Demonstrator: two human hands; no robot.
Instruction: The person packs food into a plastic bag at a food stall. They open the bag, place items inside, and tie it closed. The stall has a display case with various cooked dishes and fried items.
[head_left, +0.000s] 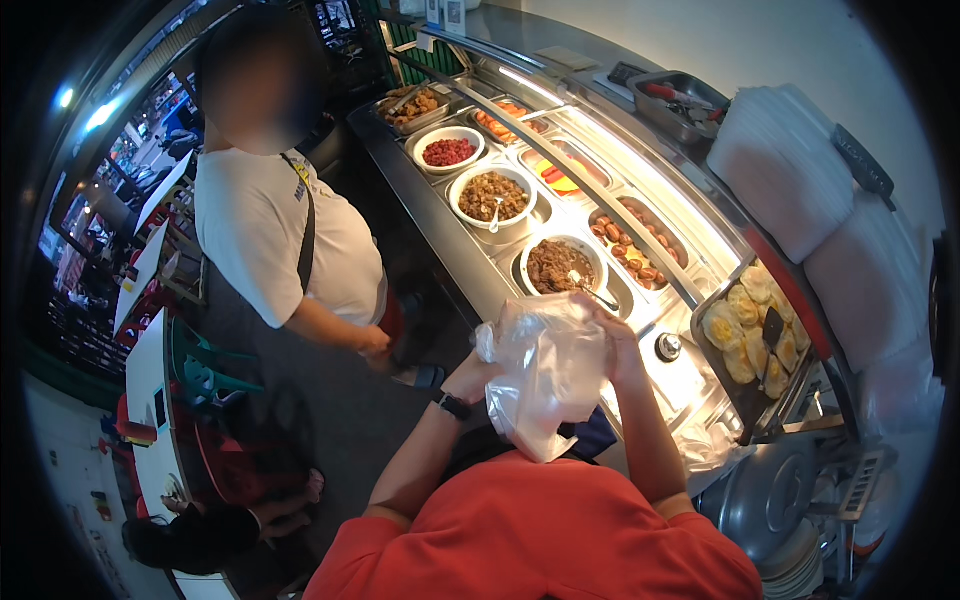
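Note:
Both my hands grip a clear plastic bag (551, 367) in front of my chest. My left hand (474, 377) holds its left side, with a dark watch (454, 406) on that wrist. My right hand (617, 341) clasps the upper right side; the bag hides some of its fingers. Something pale seems to be inside, but the wrinkled plastic blurs it. Just beyond the bag, a white bowl (526, 262) of brown shredded food (556, 266) with a spoon (598, 294) stands in the lit food counter (450, 259).
A person in a white shirt (300, 225) stands left of the counter. Fried eggs (742, 319) fill a tray at right, with a black spatula (772, 330) on them. Stacked white containers (780, 165) rise behind. Another person (217, 536) sits by a white table (150, 375).

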